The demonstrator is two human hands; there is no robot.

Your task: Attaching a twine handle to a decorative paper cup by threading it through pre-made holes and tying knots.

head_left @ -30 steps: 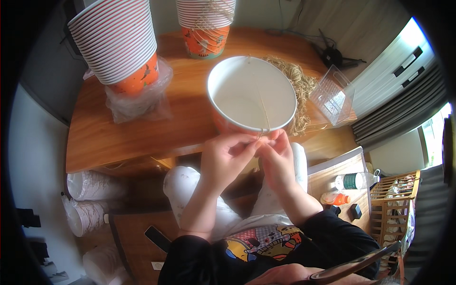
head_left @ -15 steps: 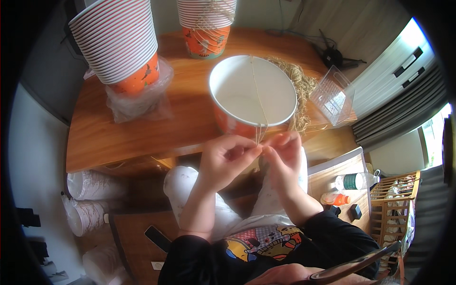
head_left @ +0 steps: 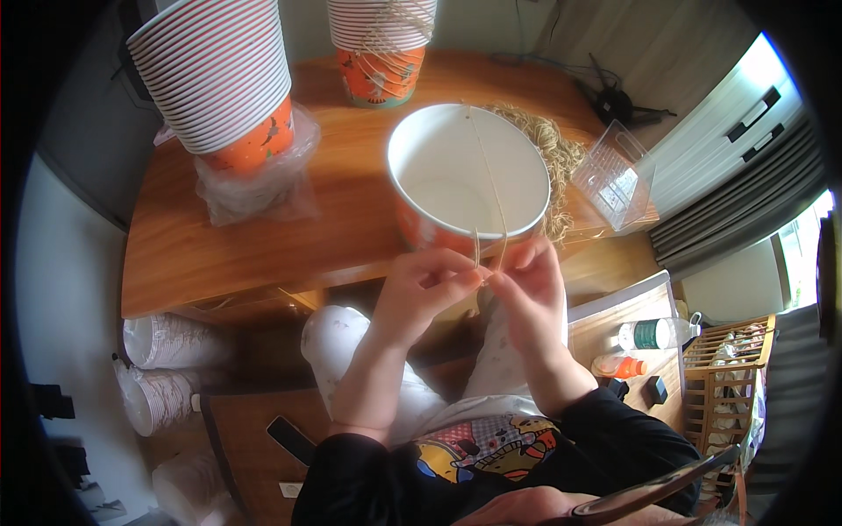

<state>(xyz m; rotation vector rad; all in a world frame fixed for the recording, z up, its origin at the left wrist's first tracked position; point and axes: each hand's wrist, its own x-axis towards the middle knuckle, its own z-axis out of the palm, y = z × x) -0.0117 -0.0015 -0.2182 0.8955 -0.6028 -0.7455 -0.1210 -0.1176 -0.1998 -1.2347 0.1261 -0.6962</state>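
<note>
A large orange paper bucket with a white inside (head_left: 438, 167) stands at the table's near edge. A thin tan string (head_left: 488, 167) runs across its mouth from the far rim to the near rim and down to my fingers. My left hand (head_left: 425, 289) pinches string strands just in front of the near rim. Close beside it, my right hand (head_left: 526, 280) pinches the string that crosses the mouth. The fingertips of both hands nearly touch, and they partly hide the string ends. Behind the bucket's right side lies a heap of tan string (head_left: 557, 149).
A tall stack of nested buckets (head_left: 219, 88) stands on plastic wrap at the left. Another bucket stack (head_left: 381, 66), draped with strings, is at the back. A clear plastic box (head_left: 614, 180) sits at the right. The wooden table's (head_left: 184, 254) near edge borders my knees.
The string across the mouth has swung right at the near rim, apart from the left strands. My right hand has shifted slightly right, and the bucket has barely moved.
</note>
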